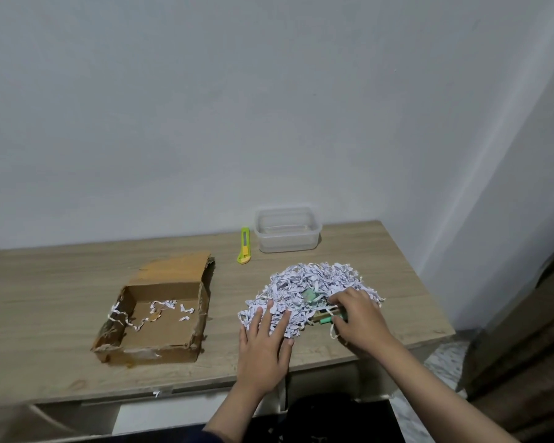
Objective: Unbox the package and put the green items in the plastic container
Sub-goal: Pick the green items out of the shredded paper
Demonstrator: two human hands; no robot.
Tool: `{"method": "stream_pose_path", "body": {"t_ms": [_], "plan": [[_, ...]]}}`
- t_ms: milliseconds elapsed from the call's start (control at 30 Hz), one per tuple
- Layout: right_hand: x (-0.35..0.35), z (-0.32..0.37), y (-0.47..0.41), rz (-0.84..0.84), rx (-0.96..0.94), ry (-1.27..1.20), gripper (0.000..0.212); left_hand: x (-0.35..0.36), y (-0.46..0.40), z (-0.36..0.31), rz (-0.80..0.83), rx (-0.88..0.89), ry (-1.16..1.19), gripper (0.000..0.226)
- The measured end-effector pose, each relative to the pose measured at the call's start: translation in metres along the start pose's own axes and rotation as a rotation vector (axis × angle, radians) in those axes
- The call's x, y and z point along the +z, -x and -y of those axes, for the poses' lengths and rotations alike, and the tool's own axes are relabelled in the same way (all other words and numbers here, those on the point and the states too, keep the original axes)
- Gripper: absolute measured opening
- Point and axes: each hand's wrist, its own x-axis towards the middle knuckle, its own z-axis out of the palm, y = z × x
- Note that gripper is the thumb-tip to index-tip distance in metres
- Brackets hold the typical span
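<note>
- We judge the unboxing done: the cardboard box (155, 318) sits open on the left of the tabletop (45, 282), its flap folded back, with only a few stray paper strips left inside.
- The filling has been tipped out; the shredded paper (311, 282) lies in a heap on the right, nearer us than the plastic container (287, 230).
- The plastic container stands at the back edge by the wall, lidless, and we see nothing green in it, so the sorting looks hardly begun.
- A green and yellow utility knife (244, 246) lies just left of the container; whether it counts as one of the green items we cannot say.
- Our left hand (264, 343) rests flat on the near edge of the heap, fingers spread and straight, holding nothing.
- Our right hand (359, 318) is curled at the heap's right side, its fingers closing on small green items (328, 320) poking out of the paper; how firm the hold is we cannot tell.
- Another green item (309, 295) shows in the middle of the heap, half buried.
- Left to do, as we read it: lift these pieces free, carry them to the container, and comb the paper for more.
</note>
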Motion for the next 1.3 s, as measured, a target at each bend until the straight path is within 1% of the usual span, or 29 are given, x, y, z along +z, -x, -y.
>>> {"method": "stream_pose_path", "body": {"t_ms": [67,133,167,233,333,467,567,667,800,900,967,1033,1100,1167,1300], "plan": [[0.0,0.004,0.001,-0.051,-0.053,-0.007,0.028,0.001,0.0,0.0,-0.01,0.002,-0.005,0.052],[0.002,0.01,0.003,-0.106,-0.154,-0.033,0.02,0.002,-0.001,0.0,-0.02,0.004,-0.009,0.052],[0.004,0.015,0.003,-0.105,-0.2,-0.03,0.017,0.002,-0.001,0.001,-0.026,0.005,-0.008,0.051],[0.007,0.021,0.003,-0.05,-0.249,0.019,0.016,0.003,0.0,0.001,-0.025,0.002,-0.006,0.051],[0.01,0.024,-0.001,0.044,-0.2,0.111,0.024,0.004,-0.001,0.0,-0.029,0.006,-0.002,0.051],[0.008,0.026,-0.008,0.126,-0.057,0.085,0.033,0.002,0.0,0.001,-0.01,0.002,0.009,0.054],[0.006,0.027,-0.012,0.18,-0.042,0.088,0.024,0.001,0.001,0.001,-0.017,0.006,0.021,0.055],[-0.001,0.028,-0.013,0.181,-0.056,0.069,0.021,0.001,0.002,0.001,-0.01,-0.003,0.028,0.056],[-0.021,0.031,-0.009,0.099,-0.056,0.018,0.023,-0.002,0.001,0.0,0.001,-0.005,0.017,0.057],[-0.038,0.033,-0.004,0.03,-0.048,-0.116,0.021,-0.002,0.002,-0.001,-0.004,-0.006,0.015,0.058],[-0.046,0.032,-0.001,-0.017,-0.026,-0.304,0.02,-0.001,0.002,0.0,-0.005,-0.004,0.018,0.058],[-0.053,0.029,0.001,-0.046,0.022,-0.512,0.023,-0.002,0.002,0.0,-0.004,-0.005,0.018,0.058],[-0.058,0.025,0.002,-0.067,0.076,-0.67,0.026,-0.002,0.002,0.0,-0.01,-0.002,0.019,0.058],[-0.062,0.018,0.003,-0.119,0.124,-0.745,0.028,-0.002,0.003,0.0,-0.021,-0.001,0.035,0.058],[-0.071,-0.001,-0.001,-0.223,0.207,-0.865,0.025,-0.001,0.003,0.001,-0.031,0.007,0.037,0.057]]}}
